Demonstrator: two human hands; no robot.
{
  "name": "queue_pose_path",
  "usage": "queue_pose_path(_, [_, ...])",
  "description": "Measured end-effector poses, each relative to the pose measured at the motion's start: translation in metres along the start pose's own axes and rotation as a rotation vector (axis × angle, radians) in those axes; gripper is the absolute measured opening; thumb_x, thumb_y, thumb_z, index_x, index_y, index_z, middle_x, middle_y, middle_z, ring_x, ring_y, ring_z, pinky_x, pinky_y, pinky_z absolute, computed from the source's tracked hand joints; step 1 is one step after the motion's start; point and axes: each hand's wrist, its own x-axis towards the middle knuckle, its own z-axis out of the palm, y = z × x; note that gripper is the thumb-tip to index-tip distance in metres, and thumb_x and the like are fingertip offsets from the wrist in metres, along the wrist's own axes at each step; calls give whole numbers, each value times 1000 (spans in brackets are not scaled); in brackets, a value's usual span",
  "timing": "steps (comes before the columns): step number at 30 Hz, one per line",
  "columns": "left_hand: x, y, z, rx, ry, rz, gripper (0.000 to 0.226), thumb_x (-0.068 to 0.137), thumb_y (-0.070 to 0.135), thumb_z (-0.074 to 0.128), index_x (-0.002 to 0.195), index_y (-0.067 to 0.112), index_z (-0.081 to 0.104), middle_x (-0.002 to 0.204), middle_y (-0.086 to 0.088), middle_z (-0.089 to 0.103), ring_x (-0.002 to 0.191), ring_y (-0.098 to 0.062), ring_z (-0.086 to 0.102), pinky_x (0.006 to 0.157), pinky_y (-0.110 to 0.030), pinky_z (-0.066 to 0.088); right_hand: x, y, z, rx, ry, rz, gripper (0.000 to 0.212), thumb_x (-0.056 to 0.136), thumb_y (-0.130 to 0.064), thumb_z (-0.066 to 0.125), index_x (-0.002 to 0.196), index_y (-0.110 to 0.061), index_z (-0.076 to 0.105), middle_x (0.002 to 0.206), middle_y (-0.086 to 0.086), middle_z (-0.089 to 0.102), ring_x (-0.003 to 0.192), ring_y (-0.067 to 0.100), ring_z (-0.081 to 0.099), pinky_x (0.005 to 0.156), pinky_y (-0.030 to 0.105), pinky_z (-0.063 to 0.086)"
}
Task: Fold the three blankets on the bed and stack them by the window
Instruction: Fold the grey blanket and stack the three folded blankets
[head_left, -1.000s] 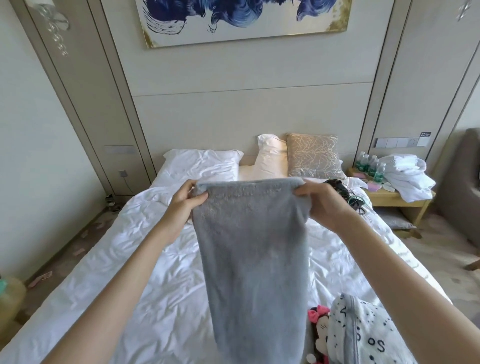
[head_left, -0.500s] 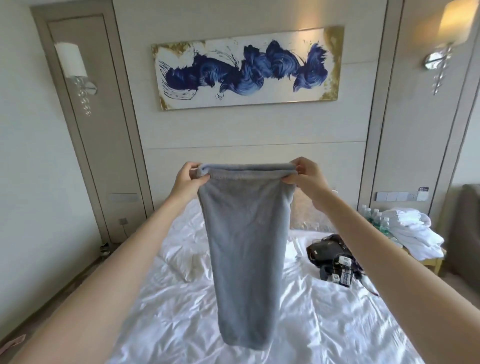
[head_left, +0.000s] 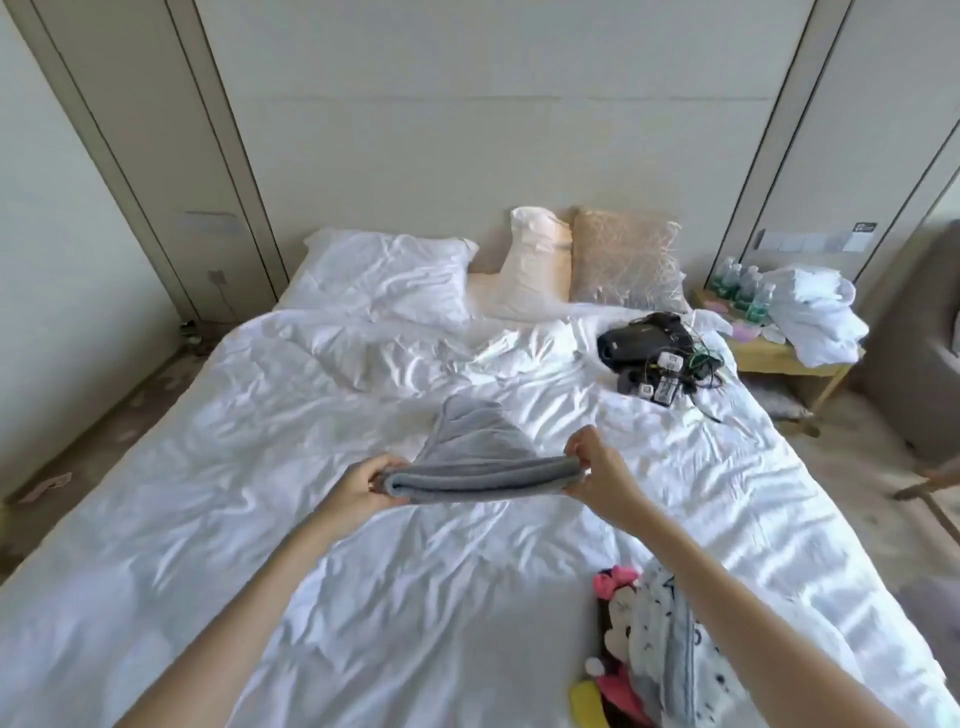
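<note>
Risking a crooked fold: loosening either pinch, or dragging the far end across the rumpled white bed (head_left: 260, 467), likely skewing the layers. Pinching the soft grey fleece blanket (head_left: 483, 452) at both ends of its near edge, between curled fingers (head_left: 387, 470) of the left hand (head_left: 358, 486) and right hand (head_left: 602, 473). Hanging level just above mid-bed, looking plush, thick, doubled, tapering at the far end.
</note>
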Motion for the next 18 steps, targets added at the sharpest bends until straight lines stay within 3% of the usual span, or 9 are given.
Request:
queue_pose_path(5, [-56,-121,70,82,-210,-183,34,82,-13,64,93,19,65,90,-6,64,87,-15,58,68,-15,42,-74,82,79,-138,-340,151,27,72,-8,67,98,-13,63,91,4,68,86,26,65,74,40,53])
queue_pose_path(8, [-94,-171,101,95,-341,-282,29,81,-12,66,91,15,67,85,-3,65,79,-9,59,67,-17,43,-120,110,106,-182,-516,206,21,73,-11,68,94,-10,68,87,5,68,85,24,64,73,36,49])
queue_pose_path(13, [-137,-217,135,172,-521,-434,29,81,-8,63,93,18,65,85,-3,61,78,-14,54,69,-26,42,-176,138,139,-283,-745,279,14,74,-6,65,87,-5,66,81,9,59,77,23,56,60,31,42])
queue_pose_path(18, [-159,-231,153,216,-704,-551,27,84,-9,59,101,11,65,83,1,56,77,-10,50,65,-18,40,-215,156,165,-332,-971,331,36,74,-13,69,110,-10,66,96,0,51,86,16,47,55,18,33])
